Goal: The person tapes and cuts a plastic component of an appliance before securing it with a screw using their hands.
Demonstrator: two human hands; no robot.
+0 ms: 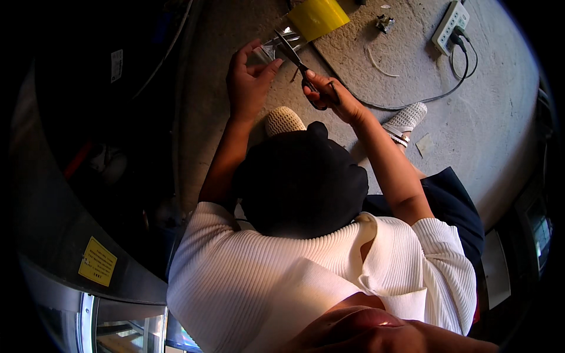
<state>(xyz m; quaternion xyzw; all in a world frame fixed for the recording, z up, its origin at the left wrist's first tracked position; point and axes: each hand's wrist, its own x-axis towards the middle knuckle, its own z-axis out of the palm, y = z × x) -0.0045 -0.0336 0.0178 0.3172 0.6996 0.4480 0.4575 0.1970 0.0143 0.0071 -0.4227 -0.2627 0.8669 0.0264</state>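
Note:
My left hand is closed, pinching the end of a clear, shiny strip between thumb and fingers. That strip runs to a yellow roll of wide tape at the top of the view. In my right hand is a pair of scissors, with its dark handles around my fingers. Its blades lie at the strip, slightly apart, pointing up and left; whether they have cut into it I cannot tell. Below my hands, a rounded black bundle rests at my lap and hides part of my legs.
A white power strip with a black plug lies at the upper right. Its dark cable curves across the concrete floor near my light shoe. A crumpled scrap lies nearby. A dark cabinet with a yellow label stands at the left.

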